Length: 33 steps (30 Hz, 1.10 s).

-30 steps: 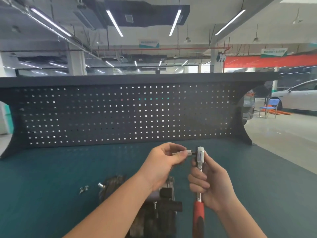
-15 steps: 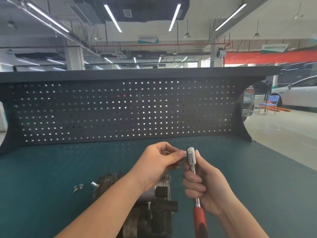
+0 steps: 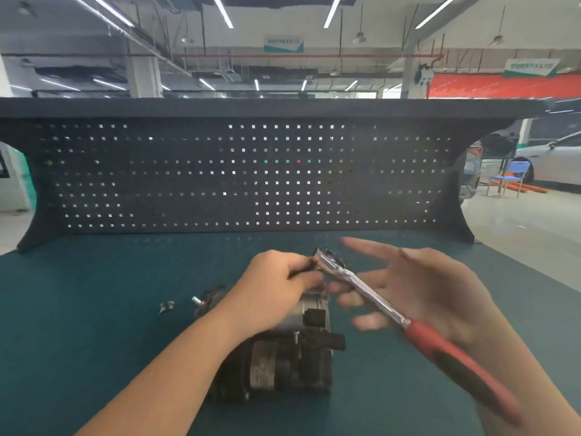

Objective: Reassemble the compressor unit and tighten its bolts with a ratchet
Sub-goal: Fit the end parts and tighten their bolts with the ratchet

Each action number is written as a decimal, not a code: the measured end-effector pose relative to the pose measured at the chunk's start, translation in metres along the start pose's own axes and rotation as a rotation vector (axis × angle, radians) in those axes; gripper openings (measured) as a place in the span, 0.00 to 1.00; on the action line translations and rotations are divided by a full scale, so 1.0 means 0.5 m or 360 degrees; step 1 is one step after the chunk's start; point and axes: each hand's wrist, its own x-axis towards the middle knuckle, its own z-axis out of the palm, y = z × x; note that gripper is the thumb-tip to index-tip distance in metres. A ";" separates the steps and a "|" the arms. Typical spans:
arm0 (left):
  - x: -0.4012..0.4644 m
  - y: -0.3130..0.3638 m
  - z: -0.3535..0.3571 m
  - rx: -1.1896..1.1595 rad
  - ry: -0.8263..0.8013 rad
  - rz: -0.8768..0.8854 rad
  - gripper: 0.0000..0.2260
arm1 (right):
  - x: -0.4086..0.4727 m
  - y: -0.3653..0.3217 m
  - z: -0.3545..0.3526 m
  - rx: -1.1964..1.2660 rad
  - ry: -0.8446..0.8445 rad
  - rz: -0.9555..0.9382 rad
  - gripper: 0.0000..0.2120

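The dark compressor unit [image 3: 292,363] lies on the green bench mat, low in the middle, partly under my left forearm. Above it my left hand [image 3: 276,284] pinches a small dark piece at the head of the ratchet [image 3: 361,287]. The chrome shaft slants down to the right and ends in a red handle. My right hand [image 3: 434,284] is blurred, with its fingers spread straight. The handle lies across its palm and no finger curls round it.
Two loose bolts [image 3: 166,306] [image 3: 196,299] lie on the mat [image 3: 94,341] left of the compressor. A black pegboard [image 3: 188,174] walls off the back of the bench. The bench's right edge drops to the workshop floor, with a blue chair [image 3: 509,177] beyond.
My right hand has let go of the ratchet shaft and spread its fingers. The ratchet has tipped from upright to slanting down right. My left hand stays at its head.
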 end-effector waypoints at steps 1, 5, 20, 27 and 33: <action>-0.013 -0.004 0.002 -0.0226 0.0088 -0.0012 0.10 | 0.002 -0.001 0.009 0.0104 -0.0082 -0.0063 0.25; -0.028 -0.018 0.021 -0.0840 0.0365 -0.0196 0.08 | 0.050 0.052 0.008 -0.0259 0.0221 -0.0474 0.20; -0.061 -0.079 0.032 -0.0852 0.0209 -0.0351 0.06 | 0.119 0.149 0.004 -0.0380 0.1115 -0.1057 0.09; -0.058 -0.091 0.030 -0.0883 0.0096 -0.0395 0.07 | 0.119 0.174 0.009 -0.0805 0.1398 -0.1360 0.16; -0.057 -0.099 0.024 -0.0809 0.0002 -0.0403 0.09 | 0.117 0.182 0.021 -0.0924 0.1448 -0.1401 0.16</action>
